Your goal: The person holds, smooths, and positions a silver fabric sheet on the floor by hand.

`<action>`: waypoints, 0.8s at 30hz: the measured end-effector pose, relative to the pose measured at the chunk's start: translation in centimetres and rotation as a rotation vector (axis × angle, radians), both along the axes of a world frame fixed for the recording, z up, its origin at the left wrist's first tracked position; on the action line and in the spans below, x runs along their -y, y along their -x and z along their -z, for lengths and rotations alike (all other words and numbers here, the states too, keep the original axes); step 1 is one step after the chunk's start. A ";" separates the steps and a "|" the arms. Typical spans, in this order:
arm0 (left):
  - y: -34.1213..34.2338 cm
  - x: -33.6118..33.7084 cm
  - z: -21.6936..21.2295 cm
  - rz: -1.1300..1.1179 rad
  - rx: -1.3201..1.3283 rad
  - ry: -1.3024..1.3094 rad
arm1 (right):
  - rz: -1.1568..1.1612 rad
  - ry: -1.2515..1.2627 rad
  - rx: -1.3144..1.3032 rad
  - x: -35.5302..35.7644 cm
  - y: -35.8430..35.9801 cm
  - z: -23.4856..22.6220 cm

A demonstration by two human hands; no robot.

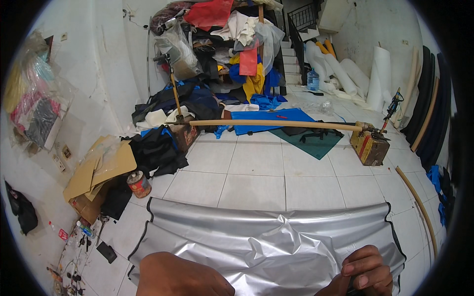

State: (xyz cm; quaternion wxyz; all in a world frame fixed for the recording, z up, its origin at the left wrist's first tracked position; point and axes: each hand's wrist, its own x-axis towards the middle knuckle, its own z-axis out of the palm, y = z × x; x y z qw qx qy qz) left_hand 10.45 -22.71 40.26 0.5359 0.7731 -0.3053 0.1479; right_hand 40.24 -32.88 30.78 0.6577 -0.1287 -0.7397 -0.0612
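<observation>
A silver sheet (222, 222) with black edging is spread before me, creased in the middle and falling away at its far side. Over its near left part is my left hand (180, 276), back upward and curled; its fingertips and anything in them are hidden. My right hand (368, 271) is at the near right part, fingers bent in toward the thumb. Something dark shows between these fingers, partly cut off by the lower edge, and I cannot make out what it is.
Beyond the sheet, a long tan pole (276, 124) spans a dark box and a yellowish box (369, 149). A rusty can (138, 184) and cardboard (106, 165) stand left. A curved tan tube (417, 202) lies right. Fabric is heaped at the back, near white rolls (340, 74).
</observation>
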 end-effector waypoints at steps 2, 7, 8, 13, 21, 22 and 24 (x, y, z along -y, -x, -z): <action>-0.3 -0.4 0.2 0.019 0.002 0.002 | -0.003 0.004 0.000 0.1 -0.1 0.0; -0.3 -0.3 0.3 0.025 0.004 0.017 | -0.019 0.015 -0.015 0.2 -0.1 -0.1; -0.1 -0.1 0.2 0.015 0.004 0.014 | -0.023 0.010 -0.010 0.1 0.0 -0.2; -0.3 -0.3 0.3 0.026 0.011 0.027 | -0.006 -0.009 -0.026 0.0 0.2 0.1; -0.4 -0.4 0.3 0.019 0.023 0.029 | 0.048 0.014 -0.210 0.9 3.9 -1.6; -0.4 -0.4 0.3 0.014 0.029 0.033 | 0.060 -0.008 -0.219 0.8 4.1 -1.6; -0.4 -0.3 0.3 0.013 0.030 0.033 | 0.073 -0.029 -0.229 0.5 4.2 -1.6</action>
